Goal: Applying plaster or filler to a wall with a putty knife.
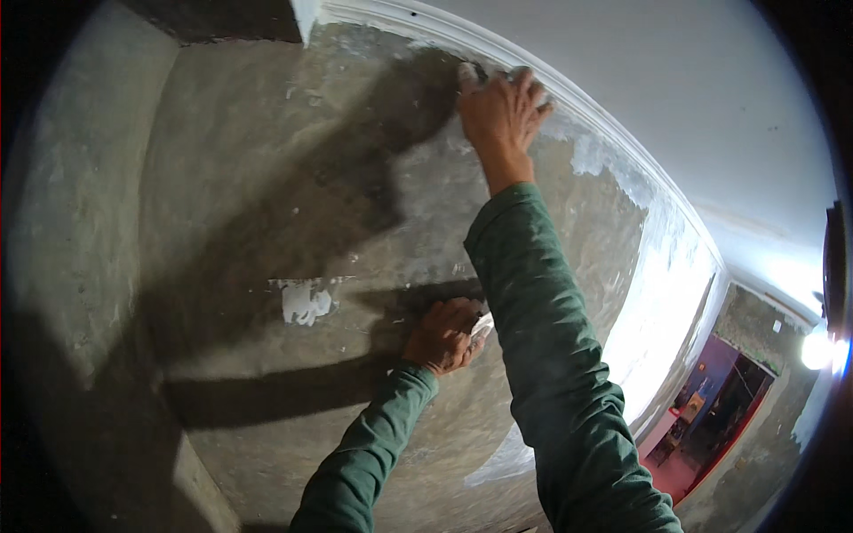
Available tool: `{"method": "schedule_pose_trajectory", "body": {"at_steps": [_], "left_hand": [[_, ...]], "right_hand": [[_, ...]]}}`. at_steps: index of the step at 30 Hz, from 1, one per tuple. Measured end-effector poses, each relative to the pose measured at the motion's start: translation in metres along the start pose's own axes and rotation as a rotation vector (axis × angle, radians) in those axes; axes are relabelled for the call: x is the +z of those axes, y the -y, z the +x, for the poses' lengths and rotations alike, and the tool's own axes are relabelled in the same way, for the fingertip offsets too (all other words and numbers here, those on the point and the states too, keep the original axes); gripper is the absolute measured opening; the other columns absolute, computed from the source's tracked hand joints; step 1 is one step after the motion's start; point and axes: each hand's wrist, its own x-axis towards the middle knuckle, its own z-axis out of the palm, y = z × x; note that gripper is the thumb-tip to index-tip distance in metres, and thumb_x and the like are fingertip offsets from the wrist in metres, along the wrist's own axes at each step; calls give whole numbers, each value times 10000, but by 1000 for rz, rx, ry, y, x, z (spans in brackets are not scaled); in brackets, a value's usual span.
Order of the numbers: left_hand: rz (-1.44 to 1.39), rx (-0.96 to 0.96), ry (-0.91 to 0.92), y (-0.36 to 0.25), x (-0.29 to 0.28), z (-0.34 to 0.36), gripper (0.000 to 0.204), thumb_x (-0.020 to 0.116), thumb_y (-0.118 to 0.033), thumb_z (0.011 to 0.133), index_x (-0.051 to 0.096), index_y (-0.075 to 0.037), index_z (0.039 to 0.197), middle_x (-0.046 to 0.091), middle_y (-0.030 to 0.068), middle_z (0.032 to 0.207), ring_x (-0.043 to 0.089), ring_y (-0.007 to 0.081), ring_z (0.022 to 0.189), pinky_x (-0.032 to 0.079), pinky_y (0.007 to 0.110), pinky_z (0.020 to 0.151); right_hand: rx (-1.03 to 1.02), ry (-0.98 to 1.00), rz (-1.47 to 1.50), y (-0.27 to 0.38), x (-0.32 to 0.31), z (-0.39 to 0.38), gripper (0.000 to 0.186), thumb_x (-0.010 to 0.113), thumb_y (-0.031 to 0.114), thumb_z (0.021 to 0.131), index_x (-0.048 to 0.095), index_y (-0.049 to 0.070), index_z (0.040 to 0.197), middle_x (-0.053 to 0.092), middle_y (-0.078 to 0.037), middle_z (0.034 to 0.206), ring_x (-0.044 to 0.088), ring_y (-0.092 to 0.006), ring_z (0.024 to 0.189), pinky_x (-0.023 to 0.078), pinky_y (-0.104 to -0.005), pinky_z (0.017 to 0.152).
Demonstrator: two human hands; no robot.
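a: hands?
b: left hand [447,336] curled narrow, small white piece [482,326] at its fingertips, on the side toward the right forearm [555,329]. right hand [503,111] up high, fingers bent and slightly spread at the grey wall [231,133], just under the white cornice [382,14].
a: right holding anything?
b: can't tell. there's a dark spot by the thumb, tool edge or shadow. thumb tip looks whitened.
a: where's the white piece exactly?
b: in front of the wall, below the right hand, partly hidden by the left fingers. well to the right of the small white patch [305,302]. can't tell if it touches the wall.
a: how will it handle?
b: my guess: light, one hand is plenty. if it's filler, soft and sticky, dents and smears. if it's a scraper or pad, stiffer. too small in view to settle.
a: grip?
b: pinch near the back, thumb against bent fingers, light squeeze, leave the outer edge free. might be slippery if damp.
a: brace on the cornice?
b: no, its moulded edge probably chips. spread fingertips on the wall, it should be hard.
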Motion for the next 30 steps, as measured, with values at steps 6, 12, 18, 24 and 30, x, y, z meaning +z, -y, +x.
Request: {"method": "schedule_pose_trajectory", "body": {"at_steps": [6,12,18,24,30], "left_hand": [[170,51,11,-3,-12,-1,384,700,-328,882,676,-48,1143,648,86,1168,567,257,1174,479,445,934],[40,29,9,-1,-9,1,405,696,-346,886,662,-49,1159,637,92,1198,565,254,1180,472,436,952],[-85,-45,53,-4,2,2,395,702,-278,872,687,-59,1200,652,105,1260,587,305,1229,467,484,1026],[-54,-50,19,-1,0,0,443,715,-268,851,650,-45,1228,650,125,1224,608,329,1167,474,482,999],[-80,-60,4,3,-2,3,413,709,-289,849,675,-53,1186,637,112,1222,599,300,1152,468,480,967]], "right_hand": [[-411,-34,65,78,0,-5,481,554,409,965,702,85,1289,561,-189,1350,488,-383,1298,323,-600,1112],[-628,-53,5,78,14,20,417,561,362,969,681,175,1322,612,-148,1191,571,-321,1133,417,-517,971],[-690,-103,-200,-40,-11,27,377,588,395,966,711,183,1252,628,-149,1133,588,-330,1091,415,-484,940],[-312,53,-230,-170,-78,-31,186,674,269,916,736,128,1019,622,-100,1063,598,-321,1015,445,-484,857],[-177,373,-370,-223,-94,-181,495,644,357,960,601,85,1371,519,-165,1482,548,-370,1227,462,-499,983]]}}
